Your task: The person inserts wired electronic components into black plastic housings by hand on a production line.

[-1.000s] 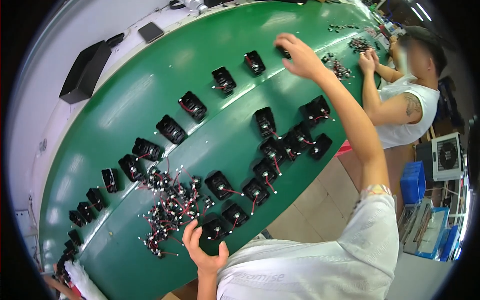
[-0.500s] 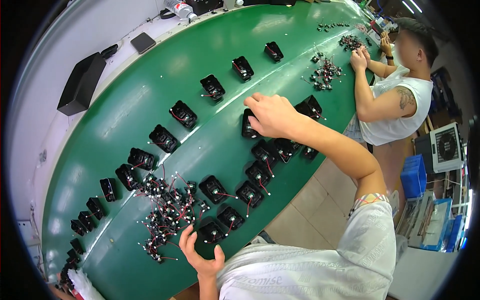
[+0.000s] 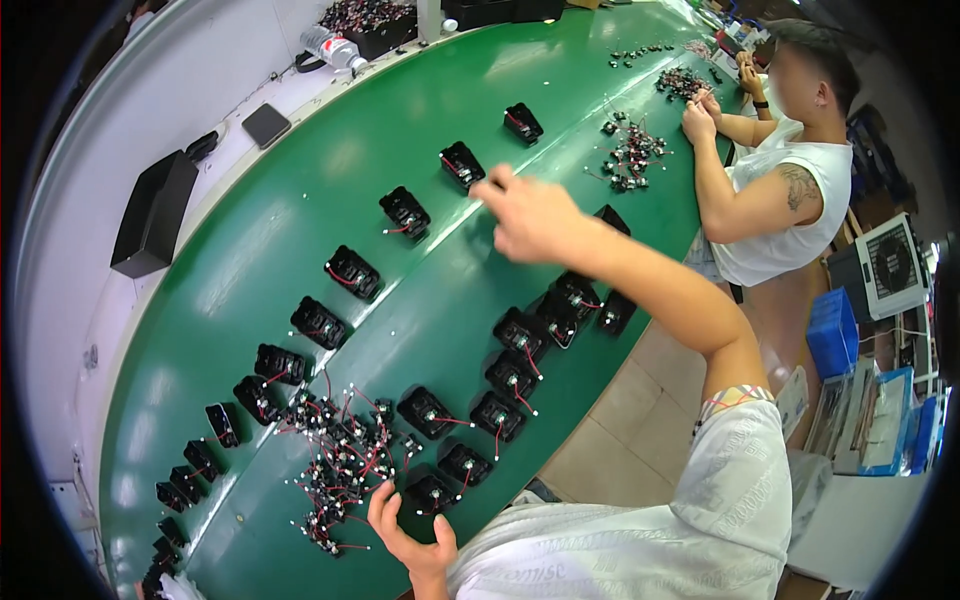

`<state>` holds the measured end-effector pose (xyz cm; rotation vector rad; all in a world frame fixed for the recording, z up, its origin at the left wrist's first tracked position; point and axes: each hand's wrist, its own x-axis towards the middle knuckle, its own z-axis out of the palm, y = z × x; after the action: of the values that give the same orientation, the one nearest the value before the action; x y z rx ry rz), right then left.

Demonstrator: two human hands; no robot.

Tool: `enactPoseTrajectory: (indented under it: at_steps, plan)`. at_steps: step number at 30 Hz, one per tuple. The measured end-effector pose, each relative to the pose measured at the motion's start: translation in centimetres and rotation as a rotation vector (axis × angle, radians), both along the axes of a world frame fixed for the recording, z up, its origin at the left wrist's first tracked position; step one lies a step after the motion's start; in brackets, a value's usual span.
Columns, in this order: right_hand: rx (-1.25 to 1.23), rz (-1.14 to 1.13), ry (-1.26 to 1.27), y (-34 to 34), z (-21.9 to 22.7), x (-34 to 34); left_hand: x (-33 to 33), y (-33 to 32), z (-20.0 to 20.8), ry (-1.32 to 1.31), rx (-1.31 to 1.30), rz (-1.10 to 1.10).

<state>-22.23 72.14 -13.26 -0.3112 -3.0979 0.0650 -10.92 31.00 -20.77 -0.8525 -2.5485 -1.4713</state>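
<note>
My right hand (image 3: 530,215) hovers, blurred, over the middle of a green conveyor belt (image 3: 300,190); its fingers point left toward a black fan with red wires (image 3: 462,163) in a diagonal row of such fans. Whether it holds anything is unclear. Behind my forearm lies a near group of black fans (image 3: 520,335). My left hand (image 3: 405,525) is at the belt's near edge, fingers apart and empty, beside a fan (image 3: 430,490) and a tangled pile of small black parts with red wires (image 3: 340,465).
A person in a white sleeveless top (image 3: 790,210) works at the belt's right side over a pile of small wired parts (image 3: 630,155). A black box (image 3: 150,215), a dark pad (image 3: 266,124) and a bottle (image 3: 330,45) lie on the white ledge beyond. Blue bins (image 3: 830,330) stand at right.
My right hand drew back from the far end of the fan row to the belt's middle and now hovers there. My left hand stayed at the near edge.
</note>
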Motion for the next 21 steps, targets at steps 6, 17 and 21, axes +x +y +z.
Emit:
enactPoseTrajectory:
  at_steps: [6, 17, 21]
  plan:
    - [0.142, -0.282, 0.175, 19.3, 0.2, -4.1, 0.3, 0.8, 0.5, -0.024, 0.029, -0.006]
    - [-0.014, -0.335, 0.084, 27.4, -5.1, -6.7, 0.4, 0.2, -0.6, -0.018, 0.03, -0.013]
    - [0.035, -0.242, 0.317, 20.9, -1.2, -5.3, 0.0, 0.1, -0.1, -0.051, 0.078, 0.022]
